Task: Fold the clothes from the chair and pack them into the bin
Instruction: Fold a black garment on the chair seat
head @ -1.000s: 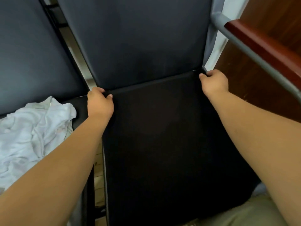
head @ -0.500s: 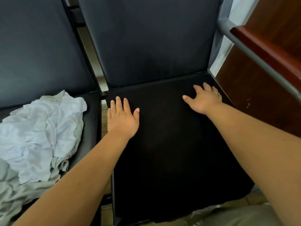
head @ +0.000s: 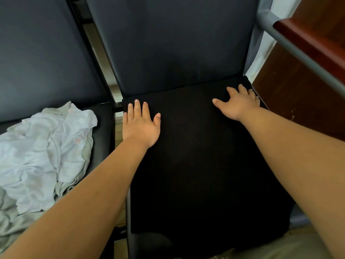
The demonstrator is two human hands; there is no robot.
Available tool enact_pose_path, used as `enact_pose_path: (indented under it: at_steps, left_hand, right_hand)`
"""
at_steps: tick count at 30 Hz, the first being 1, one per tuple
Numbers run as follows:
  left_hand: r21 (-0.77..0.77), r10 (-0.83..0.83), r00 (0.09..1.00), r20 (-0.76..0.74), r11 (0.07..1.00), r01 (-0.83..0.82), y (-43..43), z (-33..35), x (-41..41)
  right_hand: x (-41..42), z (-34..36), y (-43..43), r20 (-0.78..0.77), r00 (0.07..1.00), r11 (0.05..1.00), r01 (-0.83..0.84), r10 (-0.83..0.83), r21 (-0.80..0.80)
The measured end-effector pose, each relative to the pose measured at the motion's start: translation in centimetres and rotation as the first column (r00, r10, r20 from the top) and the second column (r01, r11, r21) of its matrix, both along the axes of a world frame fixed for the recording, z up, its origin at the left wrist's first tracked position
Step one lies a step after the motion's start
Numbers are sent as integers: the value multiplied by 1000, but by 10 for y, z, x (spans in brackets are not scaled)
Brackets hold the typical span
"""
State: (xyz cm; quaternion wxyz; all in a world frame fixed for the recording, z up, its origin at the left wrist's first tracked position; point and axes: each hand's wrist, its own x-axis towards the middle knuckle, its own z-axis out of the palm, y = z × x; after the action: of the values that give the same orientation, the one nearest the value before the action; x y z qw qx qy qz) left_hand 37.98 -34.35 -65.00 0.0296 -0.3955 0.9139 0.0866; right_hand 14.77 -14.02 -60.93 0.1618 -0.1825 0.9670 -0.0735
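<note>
**Desk:** Head view: where are the hands?

**Photographer:** Both bare forearms reach forward over a dark chair (head: pixel 177 43). The left hand (head: pixel 141 126) lies palm down near the seat's back left corner. Its fingers (head: pixel 138 109) are straight and close together, the thumb set out to the side. The right hand (head: pixel 238 104) lies near the back right corner, angled inward, with its fingers (head: pixel 231 90) spread wide and its thumb pointing toward the other hand.

**Desk:** Holding anything?

**Photographer:** Neither hand grips anything. Both rest flat on a black cloth (head: pixel 196 165) that covers the seat from the backrest to the front edge, lying smooth between the hands.

**Desk:** And the other clothes?

**Photographer:** A crumpled pile of clothes (head: pixel 43 150), white over pale grey-green, sits on the neighbouring chair (head: pixel 37 53) to the left. A narrow gap separates the two seats, and the pile is well apart from the left hand.

**Desk:** What's on the right?

**Photographer:** A grey rail (head: pixel 291 43) runs diagonally beside the chair, with a reddish wooden panel (head: pixel 298 101) behind and below it, just beside the right hand.
</note>
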Motion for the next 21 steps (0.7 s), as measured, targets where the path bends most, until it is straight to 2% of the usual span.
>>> enact_pose_path:
  at_steps: [6,8,13,15,18,19,21]
  left_hand:
    - [-6,-49,999,-13,999,49,14,30,18]
    - [45,-78,997,-29,996,79,28,46,28]
    - [161,-196,980,-23,967,197,76,80,66]
    - [192,-264,964,-6,946,261,96,91,85]
    - [258,-329,944,9,913,315,132,106,112]
    - [261,-354,935,11,904,339,146,110,122]
    - [257,-397,917,-25,884,390,175,116,139]
  right_hand:
    - [15,37,14,-25,999,994,-49,47,-97]
    - [32,51,28,-17,998,991,-62,61,-117]
    - [87,87,81,121,992,993,-16,30,-116]
    - [107,103,103,156,987,986,62,-37,-155]
    - [136,113,138,194,949,920,294,-249,-259]
    - [145,112,150,241,914,879,386,-325,-280]
    - [163,103,172,430,791,759,580,-436,-296]
